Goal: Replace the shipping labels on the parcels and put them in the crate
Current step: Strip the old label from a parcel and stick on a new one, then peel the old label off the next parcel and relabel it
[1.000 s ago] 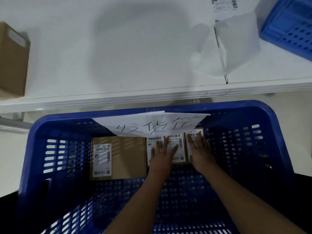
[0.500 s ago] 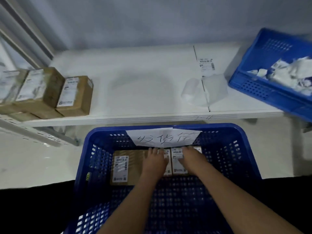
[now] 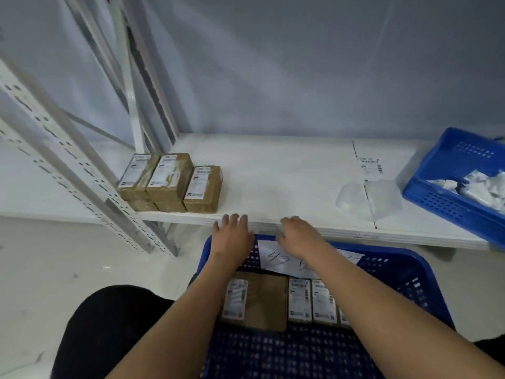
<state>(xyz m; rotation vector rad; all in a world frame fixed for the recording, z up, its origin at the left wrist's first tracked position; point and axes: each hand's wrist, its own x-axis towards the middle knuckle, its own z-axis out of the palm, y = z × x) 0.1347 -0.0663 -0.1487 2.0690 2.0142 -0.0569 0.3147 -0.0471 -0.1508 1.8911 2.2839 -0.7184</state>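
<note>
Parcels in crate; both hands empty.
Labelled parcels (image 3: 300,299) lie in the blue crate (image 3: 426,280); more parcels (image 3: 175,181) sit on the shelf (image 3: 287,181). Left hand (image 3: 232,236) and right hand (image 3: 300,236) hover released above the crate's far rim.

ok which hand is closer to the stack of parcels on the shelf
Left. The left hand hovers at the shelf edge just right of the stacked parcels; the right hand is farther right, above the crate's paper sign.

Bare shelf (image 3: 287,181) between stacked parcels (image 3: 172,181) and plastic film (image 3: 369,199)
</note>
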